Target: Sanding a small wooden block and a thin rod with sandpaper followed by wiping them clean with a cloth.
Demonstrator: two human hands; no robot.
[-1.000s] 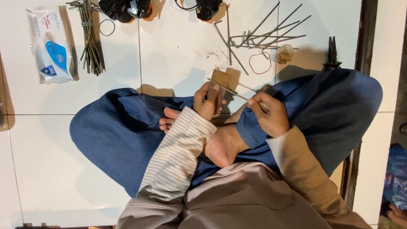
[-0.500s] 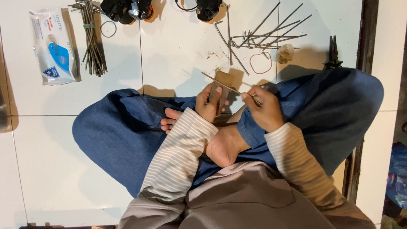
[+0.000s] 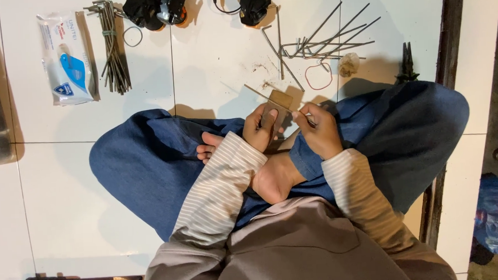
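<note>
sandpaper piece [image 3: 274,112], small, brown and folded, sits between the two hands just above the crossed legs, over the edge of the white tiled floor [image 3: 55,182]. left hand [image 3: 258,128] is closed on its lower part, thumb pressing the sheet against the fingers. right hand [image 3: 317,132] is pinched narrow around a thin metal rod [image 3: 258,93] whose far end pokes out up and to the left past the sheet; the rod seems to pass under or through the fold, though the exact contact is hidden. the sheet looks light and floppy, easy to crease, with a gritty face that should grip well, so it is best held flat near an edge. the rod looks stiff, slim and smooth, likely to roll or slip unless pinched firmly close to the sheet. beyond the hands, loose metal rods [image 3: 326,40] lie fanned on the tile, with a rubber band [image 3: 317,76] and a small crumpled wad [image 3: 347,64] just beside them, and dark pliers [image 3: 407,62] to the right. farther left lie a tied bundle of rods [image 3: 112,48] and a wet-wipes packet [image 3: 66,57].
</note>
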